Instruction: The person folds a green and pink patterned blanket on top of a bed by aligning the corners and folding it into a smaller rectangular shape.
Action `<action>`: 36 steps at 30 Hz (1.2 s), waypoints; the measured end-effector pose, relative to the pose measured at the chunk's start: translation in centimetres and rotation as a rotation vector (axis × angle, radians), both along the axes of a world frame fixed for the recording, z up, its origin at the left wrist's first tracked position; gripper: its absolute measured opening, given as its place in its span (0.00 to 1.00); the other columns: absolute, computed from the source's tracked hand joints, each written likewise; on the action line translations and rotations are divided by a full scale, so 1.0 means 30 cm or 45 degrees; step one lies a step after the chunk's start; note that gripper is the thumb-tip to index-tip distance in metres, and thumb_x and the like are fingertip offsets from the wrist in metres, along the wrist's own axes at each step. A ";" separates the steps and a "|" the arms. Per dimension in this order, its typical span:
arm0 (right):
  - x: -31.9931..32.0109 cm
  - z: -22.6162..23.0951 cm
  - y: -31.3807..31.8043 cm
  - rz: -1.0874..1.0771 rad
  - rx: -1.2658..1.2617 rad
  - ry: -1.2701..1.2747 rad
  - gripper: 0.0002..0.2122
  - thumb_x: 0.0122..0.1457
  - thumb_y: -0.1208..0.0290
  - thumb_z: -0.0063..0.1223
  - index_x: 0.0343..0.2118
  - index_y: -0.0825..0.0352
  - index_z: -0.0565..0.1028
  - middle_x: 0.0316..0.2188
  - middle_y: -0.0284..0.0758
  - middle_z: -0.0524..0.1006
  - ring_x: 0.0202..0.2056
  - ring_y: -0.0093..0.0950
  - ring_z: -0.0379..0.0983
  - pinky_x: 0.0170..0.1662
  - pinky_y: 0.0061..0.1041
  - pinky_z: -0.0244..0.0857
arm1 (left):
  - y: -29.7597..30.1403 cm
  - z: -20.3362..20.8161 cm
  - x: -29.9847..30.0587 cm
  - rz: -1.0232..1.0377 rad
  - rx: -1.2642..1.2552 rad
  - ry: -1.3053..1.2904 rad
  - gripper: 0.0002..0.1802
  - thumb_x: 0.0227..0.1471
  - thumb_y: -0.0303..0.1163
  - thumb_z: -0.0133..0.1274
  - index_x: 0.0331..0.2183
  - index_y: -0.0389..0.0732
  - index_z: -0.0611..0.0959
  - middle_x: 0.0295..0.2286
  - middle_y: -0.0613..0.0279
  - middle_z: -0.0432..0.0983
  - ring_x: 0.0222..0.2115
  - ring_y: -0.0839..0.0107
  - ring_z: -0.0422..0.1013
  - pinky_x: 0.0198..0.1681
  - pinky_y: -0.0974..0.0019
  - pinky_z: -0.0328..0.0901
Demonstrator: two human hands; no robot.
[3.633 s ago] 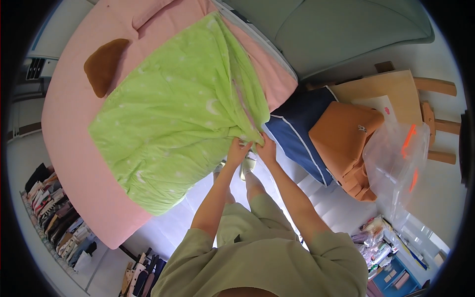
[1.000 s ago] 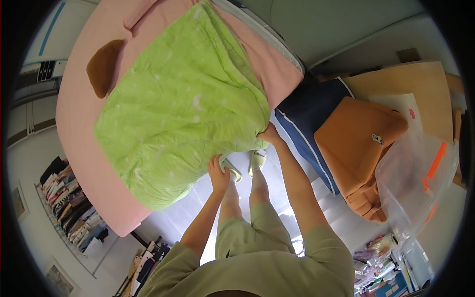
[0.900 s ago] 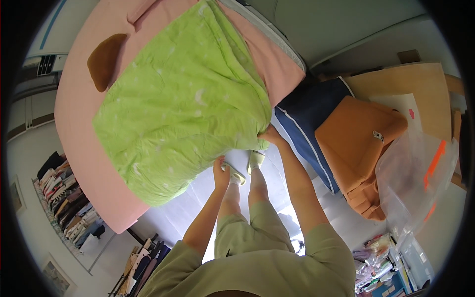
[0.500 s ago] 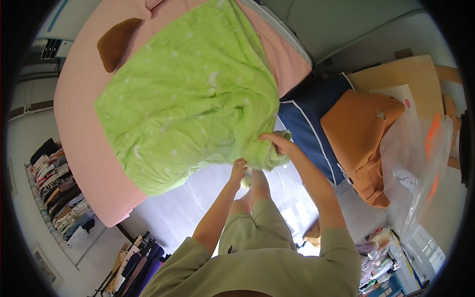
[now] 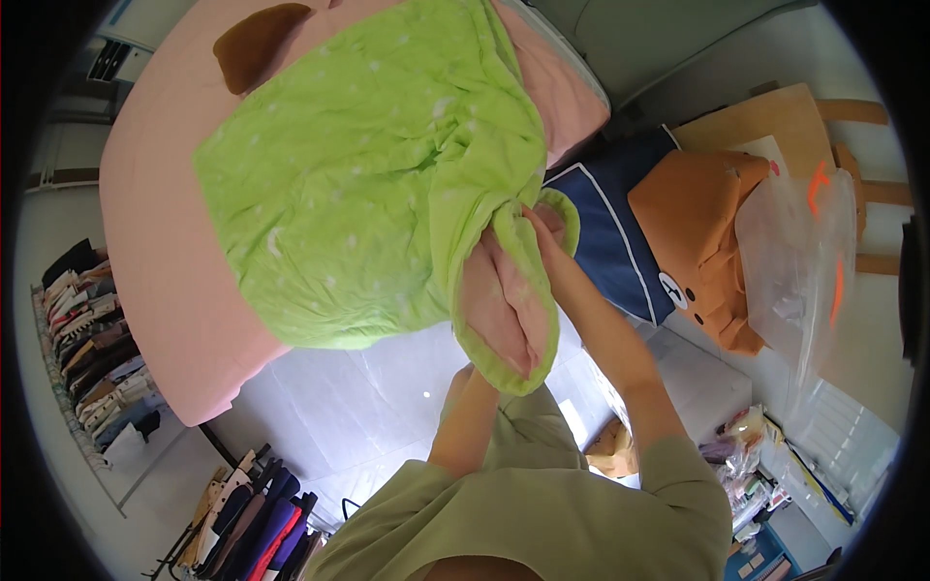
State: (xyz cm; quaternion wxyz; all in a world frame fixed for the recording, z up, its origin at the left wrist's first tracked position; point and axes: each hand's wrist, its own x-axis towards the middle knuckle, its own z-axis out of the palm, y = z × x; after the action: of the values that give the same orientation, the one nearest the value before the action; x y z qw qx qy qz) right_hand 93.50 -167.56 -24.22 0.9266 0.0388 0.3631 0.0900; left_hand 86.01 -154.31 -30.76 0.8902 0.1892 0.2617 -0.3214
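Observation:
A light green duvet cover (image 5: 339,194) with pale moon and dot prints lies spread over the bed. Its near right corner is lifted and gapes in a long loop, showing the pink inside (image 5: 499,310). At the upper right of that loop, my right hand (image 5: 538,225) is closed on the green edge. A smaller fold with pink inside curls just beyond this hand. My left hand (image 5: 463,380) is beneath the lower left side of the loop, close to my body. The cloth hides its fingers, so I cannot see its grip.
Pink bedding (image 5: 155,252) covers the bed, with a brown cushion (image 5: 254,46) at the far left. To the right stand a navy box (image 5: 605,232) with white piping, an orange-brown plush item (image 5: 693,213) and a clear plastic bag (image 5: 790,261). Clothes racks (image 5: 102,358) stand at left.
The bunched corner has opened into a loop, exposing the pink inside. My right hand has moved farther away, and my left hand has come nearer my body and under the cloth.

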 end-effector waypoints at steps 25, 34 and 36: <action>-0.225 -0.187 -0.042 0.260 -1.209 0.012 0.27 0.55 0.49 0.40 0.52 0.65 0.62 0.46 0.38 0.69 0.45 0.32 0.67 0.50 0.31 0.61 | 0.274 0.191 -0.105 -0.108 0.153 0.428 0.14 0.48 0.38 0.45 0.37 0.43 0.74 0.38 0.63 0.71 0.39 0.67 0.68 0.41 0.63 0.65; -0.521 -0.119 0.214 -0.350 -0.680 -0.208 0.26 0.57 0.51 0.36 0.53 0.65 0.59 0.49 0.39 0.66 0.48 0.35 0.64 0.50 0.34 0.60 | 0.264 0.425 0.012 -0.020 -0.166 0.655 0.09 0.50 0.32 0.42 0.31 0.37 0.74 0.30 0.63 0.74 0.33 0.73 0.70 0.37 0.71 0.67; -0.572 -0.033 0.184 -0.612 -0.318 -0.456 0.25 0.57 0.52 0.35 0.53 0.64 0.60 0.50 0.39 0.64 0.50 0.36 0.61 0.51 0.37 0.59 | 0.289 0.448 0.036 -0.013 -0.158 0.597 0.10 0.51 0.32 0.42 0.32 0.37 0.74 0.30 0.62 0.74 0.33 0.72 0.70 0.38 0.71 0.67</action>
State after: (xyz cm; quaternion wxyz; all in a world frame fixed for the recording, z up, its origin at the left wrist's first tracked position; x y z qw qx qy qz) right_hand 76.36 -162.04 -25.22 0.9680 -0.0072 0.1831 -0.1712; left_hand 87.09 -145.64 -17.33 0.8133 0.0558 0.4401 -0.3765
